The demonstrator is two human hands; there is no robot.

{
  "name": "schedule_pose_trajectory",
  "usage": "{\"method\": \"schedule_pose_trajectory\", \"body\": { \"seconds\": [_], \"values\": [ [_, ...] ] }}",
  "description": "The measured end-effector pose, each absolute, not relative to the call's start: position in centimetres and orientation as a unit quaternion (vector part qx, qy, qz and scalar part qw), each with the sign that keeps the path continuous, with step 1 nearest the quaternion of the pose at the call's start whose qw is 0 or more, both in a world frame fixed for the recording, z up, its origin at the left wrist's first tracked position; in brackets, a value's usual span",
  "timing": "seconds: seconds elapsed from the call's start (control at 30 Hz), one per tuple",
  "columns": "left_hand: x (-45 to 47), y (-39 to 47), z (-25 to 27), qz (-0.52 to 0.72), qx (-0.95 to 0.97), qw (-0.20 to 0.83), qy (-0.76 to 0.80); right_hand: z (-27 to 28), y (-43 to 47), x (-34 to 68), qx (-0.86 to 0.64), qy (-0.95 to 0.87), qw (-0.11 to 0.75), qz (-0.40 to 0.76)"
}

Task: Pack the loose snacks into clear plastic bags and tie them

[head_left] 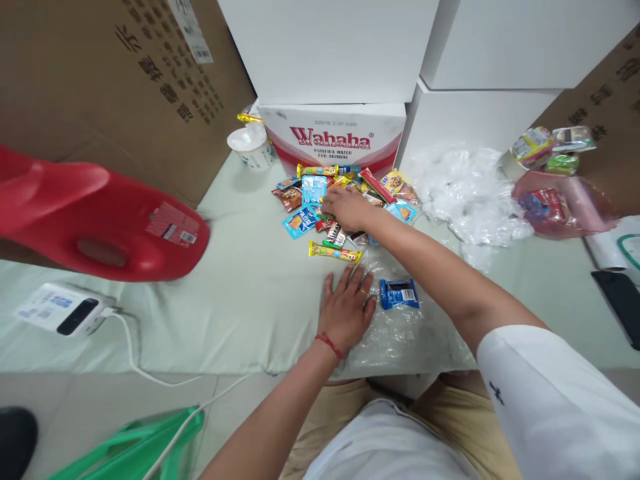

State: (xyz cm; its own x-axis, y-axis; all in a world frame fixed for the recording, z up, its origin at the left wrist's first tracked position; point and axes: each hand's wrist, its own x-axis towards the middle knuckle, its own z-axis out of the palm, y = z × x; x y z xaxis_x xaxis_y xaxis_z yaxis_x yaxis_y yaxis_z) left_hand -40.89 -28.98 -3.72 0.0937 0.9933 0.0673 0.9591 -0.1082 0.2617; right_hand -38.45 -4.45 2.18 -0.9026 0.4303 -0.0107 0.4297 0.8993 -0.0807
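Observation:
My left hand (346,310) lies flat with fingers spread at the edge of a clear plastic sheet (385,340). On that sheet, just right of it, rests a blue snack packet (399,294). My right hand (350,210) reaches into a heap of small wrapped snacks, its fingers bent down and partly hidden; what they pinch, if anything, cannot be made out. Around it lie light-blue packets (301,222), a brown packet (289,198), a red bar (377,185) and a yellow packet (395,181). A long yellow snack stick (335,253) lies between both hands.
Behind the heap stands a Wahaha carton (330,137). Left are a paper cup (251,147), a red plastic jug (105,227) and a white device (63,310) with a cable. Right are crumpled white plastic (465,193), a pink bowl (575,223) of snacks and a phone (617,303).

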Motion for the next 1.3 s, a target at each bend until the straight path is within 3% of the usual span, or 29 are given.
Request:
{"method": "schedule_pose_trajectory", "body": {
  "seconds": [0.1, 0.23, 0.33, 0.6, 0.7, 0.8, 0.9, 1.03, 1.17, 1.3],
  "values": [
    [-40.8, -29.0, -3.7, 0.113, 0.735, 0.074, 0.665, 3.2, -5.3, -39.3, -0.245, -0.968, 0.001, 0.054],
    [-40.9, -29.1, -3.8, 0.118, 0.733, 0.074, 0.666, 5.1, -6.5, -35.1, -0.283, -0.933, 0.175, 0.139],
    [-40.9, -29.1, -3.9, 0.122, 0.732, 0.077, 0.666, 5.5, -7.5, -28.8, -0.326, -0.879, 0.241, 0.251],
    [-40.7, -28.8, -4.1, 0.114, 0.736, 0.066, 0.664, 1.8, -14.6, -17.4, -0.366, -0.779, 0.182, 0.475],
    [-40.6, -28.8, -4.1, 0.107, 0.736, 0.064, 0.665, 0.4, -16.9, -17.7, -0.358, -0.809, 0.164, 0.437],
    [-40.5, -28.8, -4.0, 0.107, 0.735, 0.062, 0.667, -0.6, -18.0, -18.6, -0.334, -0.871, 0.164, 0.320],
    [-40.4, -28.8, -4.0, 0.113, 0.734, 0.063, 0.667, -0.6, -19.1, -18.7, -0.349, -0.883, 0.217, 0.227],
    [-41.1, -28.6, -4.7, 0.158, 0.726, 0.073, 0.665, 0.8, -22.8, -16.5, -0.326, -0.872, 0.291, 0.224],
    [-43.0, -28.5, -4.3, 0.276, 0.718, 0.069, 0.635, 0.4, -28.6, -12.1, -0.292, -0.911, 0.215, 0.196],
    [-44.3, -31.1, -1.6, 0.369, 0.726, 0.017, 0.581, -2.8, -32.6, -7.4, -0.348, -0.909, 0.174, 0.151]
  ]
}}
